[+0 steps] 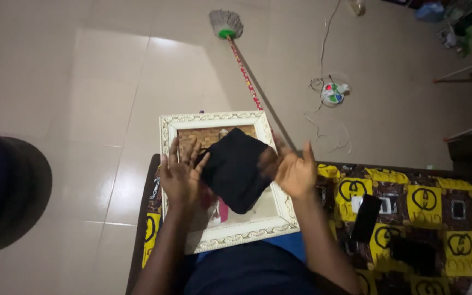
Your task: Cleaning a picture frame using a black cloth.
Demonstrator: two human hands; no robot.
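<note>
A picture in an ornate white frame (217, 118) lies flat across my lap. A black cloth (235, 169) lies bunched on its glass. My left hand (180, 173) rests on the glass with fingers spread, its fingertips touching the cloth's left edge. My right hand (292, 170) is at the cloth's right edge, fingers blurred and curled against it; whether it grips the cloth is unclear.
I sit on a bed with a yellow, black and brown patterned cover (422, 207). A black phone (366, 217) lies on it. A mop (226, 24) lies on the tiled floor beyond the frame. A power strip with cables (332, 93) sits right of it. A dark round object (6, 191) is at the left.
</note>
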